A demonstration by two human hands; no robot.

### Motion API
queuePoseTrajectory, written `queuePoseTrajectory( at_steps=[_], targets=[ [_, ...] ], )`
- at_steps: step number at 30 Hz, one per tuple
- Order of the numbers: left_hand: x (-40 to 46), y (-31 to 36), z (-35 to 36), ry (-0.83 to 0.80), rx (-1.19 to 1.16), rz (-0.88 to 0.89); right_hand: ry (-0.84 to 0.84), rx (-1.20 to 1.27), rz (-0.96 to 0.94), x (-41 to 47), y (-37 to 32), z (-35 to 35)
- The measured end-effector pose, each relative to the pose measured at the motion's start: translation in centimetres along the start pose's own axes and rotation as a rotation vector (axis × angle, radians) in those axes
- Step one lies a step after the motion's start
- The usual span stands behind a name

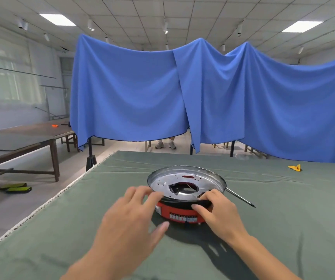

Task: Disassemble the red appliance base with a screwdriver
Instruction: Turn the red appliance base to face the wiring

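Red appliance base (179, 214) sitting mid-table on the green cloth (284, 229), metal plate (187, 183) on top, left hand (131, 218) fingers curled over its near-left rim, right hand (218, 211) apparently pinching the near-right edge, screwdriver (240, 198) lying just right, untouched
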State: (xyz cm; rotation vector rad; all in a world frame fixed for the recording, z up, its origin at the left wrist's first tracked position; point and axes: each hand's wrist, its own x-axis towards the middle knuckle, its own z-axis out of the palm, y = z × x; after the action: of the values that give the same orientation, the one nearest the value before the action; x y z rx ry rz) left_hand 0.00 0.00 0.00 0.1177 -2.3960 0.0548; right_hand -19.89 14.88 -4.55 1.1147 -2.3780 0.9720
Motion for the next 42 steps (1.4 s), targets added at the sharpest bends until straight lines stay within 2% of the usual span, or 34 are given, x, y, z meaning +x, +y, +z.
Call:
queuePoseTrajectory(
  at_steps=[2,4,6,8,11,14,16,18,20,22,25,29,34,38,42],
  targets=[
    [4.2,0.5,3.2,-0.066,0.013,0.082,0.032,0.043,-0.035,0.4,0.0,-0.7],
    [6.9,-0.2,6.5,-0.149,-0.043,0.058,0.068,0.075,-0.070,1.1,0.1,-1.6],
    [7.9,-0.7,8.9,-0.153,-0.150,-0.001,0.110,0.118,-0.103,2.0,0.1,-2.7],
    [8.6,-0.2,10.1,-0.082,-0.268,-0.045,0.138,0.142,-0.131,3.0,0.1,-3.4],
    [9.7,-0.1,11.3,0.016,-0.318,-0.083,0.189,0.126,-0.133,4.1,-0.1,-3.5],
    [9.9,0.2,11.6,0.163,-0.430,-0.139,0.359,0.211,-0.110,5.1,-0.3,-3.2],
    [9.8,0.0,11.8,0.338,-0.547,-0.258,0.472,0.358,-0.074,5.8,-0.1,-2.6],
    [9.9,-0.1,11.5,0.498,-0.804,-0.476,0.502,0.474,0.008,6.3,0.3,-1.6],
    [10.4,-0.6,11.1,0.606,-1.017,-0.672,0.470,0.539,0.071,6.6,0.6,-0.1],
    [10.7,-1.2,10.9,0.684,-1.124,-0.783,0.429,0.571,0.103,6.5,0.9,1.3],
    [10.4,-2.6,11.9,0.726,-1.269,-1.005,0.334,0.584,0.158,5.6,1.3,3.6],
    [9.7,-4.2,13.5,0.641,-1.508,-1.214,0.233,0.553,0.174,5.0,1.4,4.5],
    [8.9,-4.3,14.1,0.480,-1.712,-1.304,0.288,0.441,0.166,4.9,2.0,3.9],
    [7.9,-4.6,14.5,0.279,-1.806,-1.364,0.336,0.399,0.353,5.1,3.2,3.5],
    [7.9,-4.7,15.0,0.204,-1.819,-1.366,0.245,0.628,0.608,5.3,4.7,3.3]
  ],
)
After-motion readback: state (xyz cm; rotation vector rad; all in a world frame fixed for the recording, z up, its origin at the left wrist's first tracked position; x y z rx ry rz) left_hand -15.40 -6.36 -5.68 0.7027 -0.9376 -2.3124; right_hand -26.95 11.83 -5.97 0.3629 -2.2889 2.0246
